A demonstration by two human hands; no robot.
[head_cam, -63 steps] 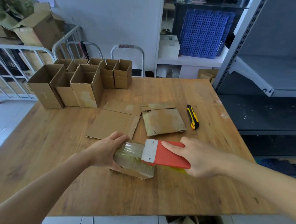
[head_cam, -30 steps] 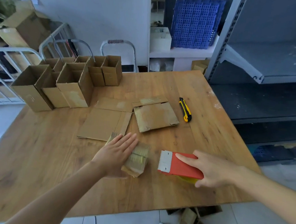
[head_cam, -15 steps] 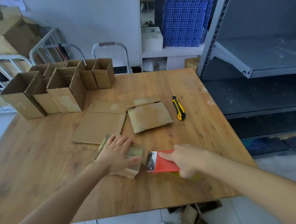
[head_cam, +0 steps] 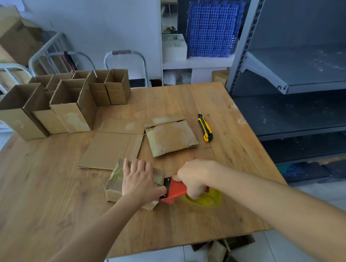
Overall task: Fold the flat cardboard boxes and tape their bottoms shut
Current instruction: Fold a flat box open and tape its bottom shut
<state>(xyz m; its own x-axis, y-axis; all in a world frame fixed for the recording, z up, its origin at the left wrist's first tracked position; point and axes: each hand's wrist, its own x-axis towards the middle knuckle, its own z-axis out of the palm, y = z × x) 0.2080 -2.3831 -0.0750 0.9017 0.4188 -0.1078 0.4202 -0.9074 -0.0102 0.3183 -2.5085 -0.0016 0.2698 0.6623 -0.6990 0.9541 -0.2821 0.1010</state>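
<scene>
A left hand [head_cam: 139, 181], fingers [head_cam: 139, 166] straight and together, presses a folded cardboard box [head_cam: 114, 181] onto the worktop [head_cam: 40, 193] near its front edge. The right hand [head_cam: 193, 177] grips a red tape dispenser [head_cam: 175, 189] at the box's right end. Beyond lie flat cardboard sheets [head_cam: 109, 149], a utility knife [head_cam: 204, 127] and upright open boxes [head_cam: 67, 103].

Both arms reach forward, bare to the edge of view. The left forearm [head_cam: 99, 228] comes up from the lower left, and the left hand [head_cam: 139, 180] lies palm down on a small cardboard box [head_cam: 114, 180], fingers straight and close together, thumb spread toward the right. The right forearm [head_cam: 275, 205] enters from the lower right. The right hand [head_cam: 194, 176] has its knuckles up and fingers curled round the handle of a red tape dispenser [head_cam: 174, 189], just beside the left thumb.
</scene>
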